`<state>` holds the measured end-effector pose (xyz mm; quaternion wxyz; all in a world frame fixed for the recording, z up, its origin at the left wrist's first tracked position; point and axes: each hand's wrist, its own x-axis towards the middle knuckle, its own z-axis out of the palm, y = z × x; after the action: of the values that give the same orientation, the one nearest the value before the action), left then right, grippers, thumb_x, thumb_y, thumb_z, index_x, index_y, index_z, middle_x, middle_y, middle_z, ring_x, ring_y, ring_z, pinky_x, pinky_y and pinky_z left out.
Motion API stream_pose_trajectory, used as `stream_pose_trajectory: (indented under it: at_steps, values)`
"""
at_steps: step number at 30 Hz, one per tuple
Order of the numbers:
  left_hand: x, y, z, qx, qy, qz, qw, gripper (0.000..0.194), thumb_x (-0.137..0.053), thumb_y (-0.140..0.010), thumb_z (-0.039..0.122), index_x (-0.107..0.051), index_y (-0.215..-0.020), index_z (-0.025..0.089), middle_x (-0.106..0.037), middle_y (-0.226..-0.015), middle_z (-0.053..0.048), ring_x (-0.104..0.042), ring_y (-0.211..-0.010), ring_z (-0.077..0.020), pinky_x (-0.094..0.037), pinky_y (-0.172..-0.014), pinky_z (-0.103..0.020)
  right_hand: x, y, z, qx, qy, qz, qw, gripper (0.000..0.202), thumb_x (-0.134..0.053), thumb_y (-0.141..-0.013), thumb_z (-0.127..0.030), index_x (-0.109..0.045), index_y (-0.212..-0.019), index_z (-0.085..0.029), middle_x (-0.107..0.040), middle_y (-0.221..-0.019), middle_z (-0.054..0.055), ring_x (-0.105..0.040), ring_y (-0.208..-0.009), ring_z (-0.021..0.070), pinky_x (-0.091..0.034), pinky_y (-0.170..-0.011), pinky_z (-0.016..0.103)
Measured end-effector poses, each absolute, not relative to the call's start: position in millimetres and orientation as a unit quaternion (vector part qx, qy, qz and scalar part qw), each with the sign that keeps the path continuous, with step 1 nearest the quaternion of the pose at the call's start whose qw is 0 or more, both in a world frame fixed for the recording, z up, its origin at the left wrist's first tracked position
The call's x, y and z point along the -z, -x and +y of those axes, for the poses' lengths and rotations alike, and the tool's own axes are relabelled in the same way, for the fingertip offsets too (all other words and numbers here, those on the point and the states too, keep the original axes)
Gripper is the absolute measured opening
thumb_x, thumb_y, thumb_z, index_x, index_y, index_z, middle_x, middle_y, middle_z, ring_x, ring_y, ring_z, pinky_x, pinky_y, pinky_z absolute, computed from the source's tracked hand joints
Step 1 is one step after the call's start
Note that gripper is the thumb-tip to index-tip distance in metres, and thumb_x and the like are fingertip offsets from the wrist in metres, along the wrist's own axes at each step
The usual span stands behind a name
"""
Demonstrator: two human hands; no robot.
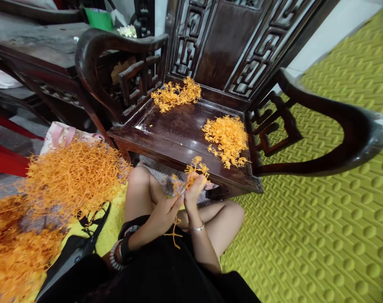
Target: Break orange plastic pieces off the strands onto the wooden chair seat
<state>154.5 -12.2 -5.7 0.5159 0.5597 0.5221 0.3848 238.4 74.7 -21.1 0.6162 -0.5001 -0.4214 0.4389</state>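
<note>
Both of my hands meet above my lap, just in front of the wooden chair's seat. My right hand (194,190), with a silver bangle at the wrist, is closed around a small bunch of orange plastic pieces (198,165) with thin branching arms. My left hand (170,208), with a dark watch and a coiled band, is pinched close beside it on a thin orange strand. Its fingertips are partly hidden. A branched orange piece (175,237) dangles below the left hand over my black clothing.
On the chair seat (182,124) lie a back pile (177,94) and a right pile (227,139) of orange pieces. Large orange heaps (78,176) spread on the floor at left, by a cloth bag (54,136) and black straps (98,231). Yellow textured matting (320,219) is at right.
</note>
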Motion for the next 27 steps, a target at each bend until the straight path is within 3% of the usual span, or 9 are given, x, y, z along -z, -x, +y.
stream_pose_trajectory:
  at_steps: [2,5,10,14,21,25,27]
  values:
    - [7.4,-155.6,-12.0,-0.401,-0.527,0.501,0.557,0.044,-0.035,-0.094,0.052,-0.046,-0.070,0.017,-0.046,-0.062,0.002,-0.041,-0.060,-0.0128,-0.028,-0.058,-0.026,14.9,-248.2,75.6,-0.432,0.499,-0.417,0.624,0.072,-0.034,-0.061,-0.094,-0.035,-0.046,-0.024,-0.029,-0.044,-0.002,-0.025,-0.045,0.0108,-0.022,-0.044,0.027]
    - [3.9,-160.7,-14.7,-0.417,-0.452,0.454,0.645,0.050,-0.042,-0.088,0.062,-0.039,-0.063,0.019,-0.033,-0.055,0.005,-0.029,-0.051,-0.0093,-0.022,-0.051,-0.026,-7.9,-265.0,73.4,-0.479,0.489,-0.384,0.620,0.069,-0.027,-0.068,-0.091,-0.027,-0.049,-0.025,-0.020,-0.045,-0.004,-0.019,-0.043,0.0113,-0.021,-0.041,0.028]
    - [-21.7,-168.5,-23.1,-0.400,-0.454,0.344,0.718,0.056,-0.044,-0.088,0.062,-0.031,-0.054,0.019,-0.026,-0.051,0.006,-0.021,-0.049,-0.0074,-0.018,-0.050,-0.027,-61.9,-282.1,54.7,-0.521,0.435,-0.303,0.669,0.061,-0.052,-0.082,-0.067,-0.021,-0.052,-0.024,-0.018,-0.047,-0.005,-0.021,-0.041,0.0109,-0.027,-0.040,0.028]
    - [-45.3,-165.3,-27.7,-0.392,-0.494,0.309,0.712,0.054,-0.041,-0.091,0.058,-0.029,-0.055,0.019,-0.025,-0.052,0.005,-0.020,-0.050,-0.0091,-0.022,-0.053,-0.028,-88.0,-283.3,38.3,-0.476,0.406,-0.330,0.707,0.059,-0.041,-0.091,-0.061,-0.018,-0.051,-0.023,-0.017,-0.046,-0.005,-0.021,-0.040,0.0108,-0.031,-0.043,0.028]
    - [-59.6,-149.6,-34.5,-0.338,-0.609,0.286,0.658,0.043,-0.035,-0.095,0.046,-0.034,-0.060,0.021,-0.028,-0.058,0.002,-0.027,-0.055,-0.0138,-0.029,-0.060,-0.030,-113.0,-281.1,15.5,-0.433,0.363,-0.394,0.724,0.063,-0.036,-0.096,-0.053,-0.015,-0.046,-0.020,-0.018,-0.037,-0.005,-0.019,-0.036,0.0094,-0.033,-0.044,0.027]
    - [-57.6,-143.2,-34.6,-0.313,-0.667,0.250,0.629,0.042,-0.030,-0.096,0.044,-0.029,-0.061,0.021,-0.031,-0.059,0.001,-0.030,-0.057,-0.0146,-0.028,-0.060,-0.031,-121.9,-271.9,7.9,-0.404,0.235,-0.436,0.769,0.062,-0.033,-0.099,-0.035,-0.008,-0.046,-0.016,-0.010,-0.034,-0.004,-0.012,-0.032,0.0072,-0.024,-0.039,0.024]
    - [-55.6,-137.4,-37.2,-0.300,-0.680,0.243,0.623,0.041,-0.030,-0.097,0.043,-0.030,-0.062,0.021,-0.032,-0.057,0.001,-0.030,-0.055,-0.0143,-0.027,-0.059,-0.031,-128.1,-276.6,7.1,-0.370,0.231,-0.442,0.784,0.062,-0.032,-0.099,-0.036,-0.009,-0.045,-0.017,-0.007,-0.034,-0.004,-0.010,-0.032,0.0070,-0.020,-0.038,0.024]
